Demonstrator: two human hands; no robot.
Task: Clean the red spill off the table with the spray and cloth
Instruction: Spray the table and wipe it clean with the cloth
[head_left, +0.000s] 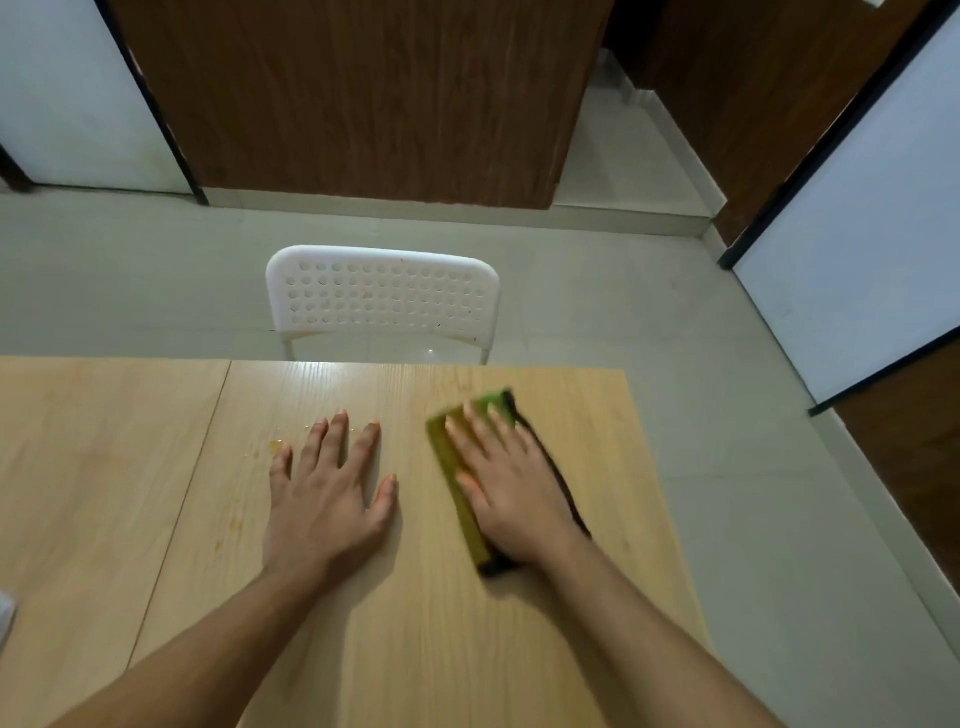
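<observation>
On the light wooden table (415, 649), small orange-red droplets (276, 446) lie just beyond the left hand (327, 499), which rests flat, fingers spread and straight. Beside it, the right hand (511, 491) presses flat-fingered on a folded green cloth (454, 467), blurred.

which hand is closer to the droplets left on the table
Left. The left hand lies flat with its fingertips right beside the droplets; the right hand presses the green cloth well off to their right.

Table (415, 623) pale wood-grain laminate w/ slight sheen; cloth (457, 467) soft green fabric; chair (382, 296) white perforated plastic.
</observation>
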